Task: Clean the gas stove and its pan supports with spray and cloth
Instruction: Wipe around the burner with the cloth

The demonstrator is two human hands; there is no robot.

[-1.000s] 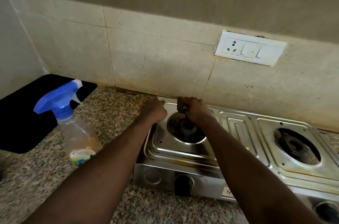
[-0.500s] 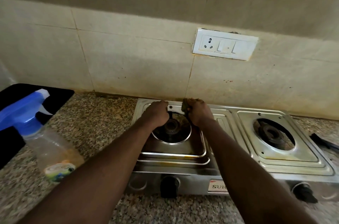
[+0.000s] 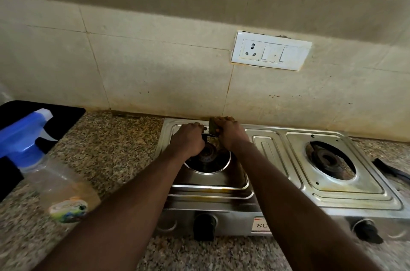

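A two-burner steel gas stove (image 3: 266, 151) stands against the tiled wall, and I see no pan supports on it. My right hand (image 3: 230, 133) grips a dark green scrub pad (image 3: 213, 126) at the far rim of the left burner (image 3: 207, 156). On the burner's far left side rests my left hand (image 3: 188, 141), its fingers curled; nothing shows in it. The right burner (image 3: 328, 158) lies bare. A spray bottle (image 3: 44, 164) with a blue trigger head stands on the granite counter, left of the stove.
A black slab (image 3: 66, 113) lies at the far left of the counter. A dark object (image 3: 390, 169) pokes in beside the stove's right end. Two black knobs (image 3: 204, 224) (image 3: 366, 230) face me. A socket plate (image 3: 270, 53) is on the wall.
My view has swung right, so the bottle sits further left in it. My right hand has slid the pad from over the burner to the far rim. My left hand stays beside the burner.
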